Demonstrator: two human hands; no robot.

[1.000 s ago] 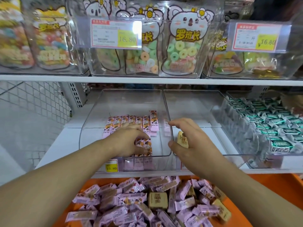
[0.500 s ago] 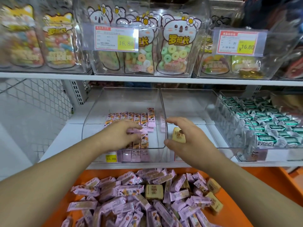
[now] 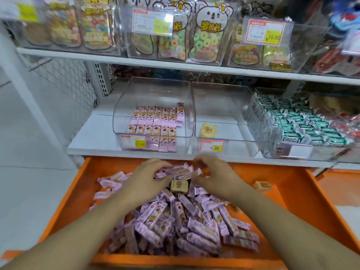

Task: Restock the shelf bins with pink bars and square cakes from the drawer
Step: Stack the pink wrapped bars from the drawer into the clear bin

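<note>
Both my hands are down in the orange drawer [image 3: 292, 199], over a heap of pink bars [image 3: 187, 221]. My left hand [image 3: 148, 180] curls its fingers round a few pink bars at the heap's far end. Close beside it, my right hand [image 3: 214, 176] has its fingers curled on a pink bar's end; motion blur hides the details. A square cake [image 3: 179, 186] lies between my wrists and another [image 3: 263, 185] sits alone at the drawer's right. On the shelf, the left clear bin [image 3: 153, 90] holds rows of pink bars [image 3: 155, 121]. The middle bin [image 3: 220, 98] holds one square cake [image 3: 207, 130].
A third clear bin [image 3: 266, 121] to the right is packed with green-wrapped candies [image 3: 303, 123]. The upper shelf [image 3: 175, 65] carries bins of bagged ring sweets with price tags. A white mesh panel [image 3: 64, 84] stands at the left.
Both hands have left the shelf bins and dropped into the drawer. The square cake that my right hand held now lies in the middle bin. The camera has tilted down.
</note>
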